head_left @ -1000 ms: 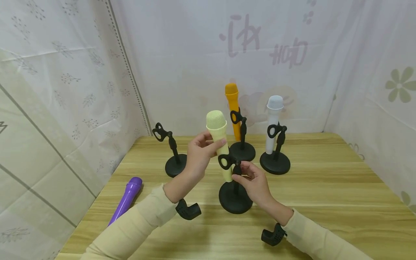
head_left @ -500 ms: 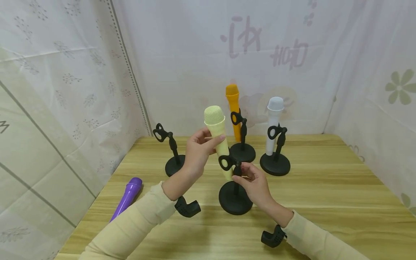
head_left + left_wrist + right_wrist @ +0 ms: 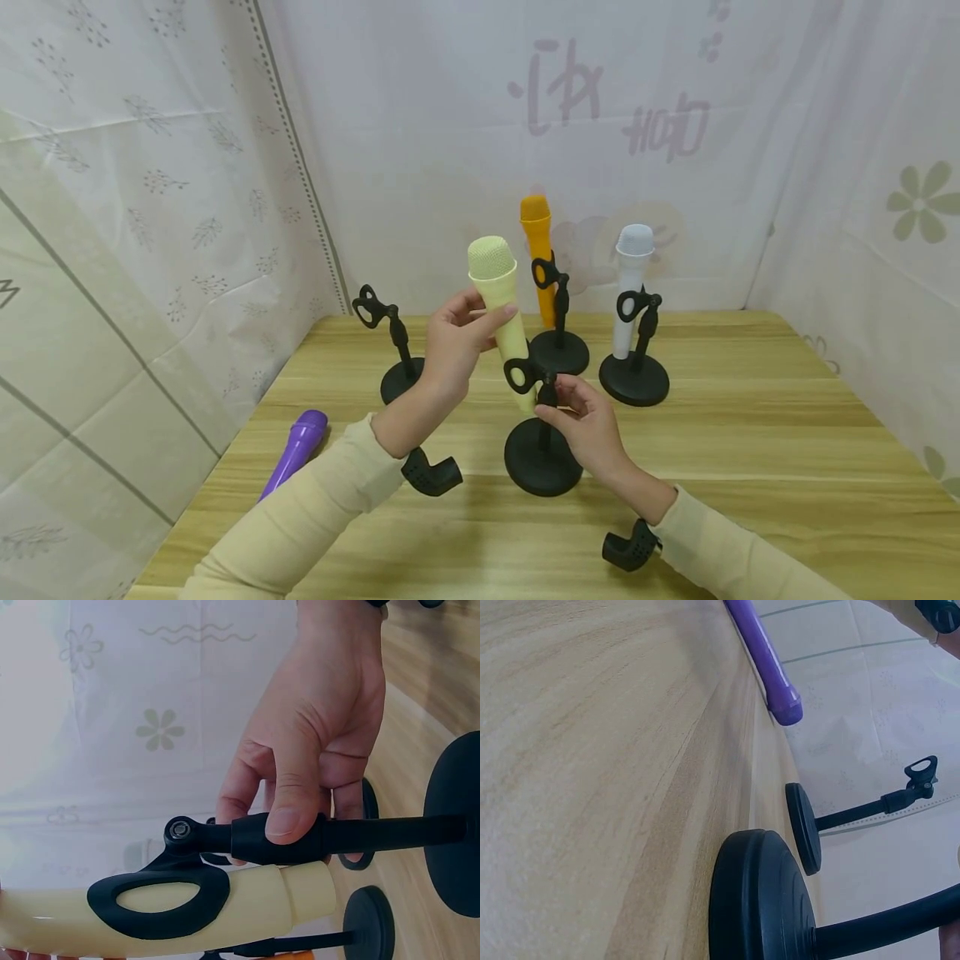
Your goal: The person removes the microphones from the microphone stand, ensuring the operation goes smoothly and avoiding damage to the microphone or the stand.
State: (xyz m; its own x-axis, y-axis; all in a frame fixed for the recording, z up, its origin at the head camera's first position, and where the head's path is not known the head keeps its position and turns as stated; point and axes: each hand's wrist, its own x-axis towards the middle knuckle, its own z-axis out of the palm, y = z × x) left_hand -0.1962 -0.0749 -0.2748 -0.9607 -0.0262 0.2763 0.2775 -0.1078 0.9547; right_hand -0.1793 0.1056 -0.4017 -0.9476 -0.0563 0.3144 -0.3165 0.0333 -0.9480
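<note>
Yellow microphone, smooth-bodied and mesh-domed, tilts in the left fingers.

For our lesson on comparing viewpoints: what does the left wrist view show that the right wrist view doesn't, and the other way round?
Only the left wrist view shows the right hand's thumb on the front stand, the yellow microphone's lower end and a sliver of the orange microphone.

Only the right wrist view shows the purple microphone and an empty stand.

Both share the front stand's base, the wooden tabletop and the pale curtain. Skin at the right wrist view's edge is too cropped to identify.
</note>
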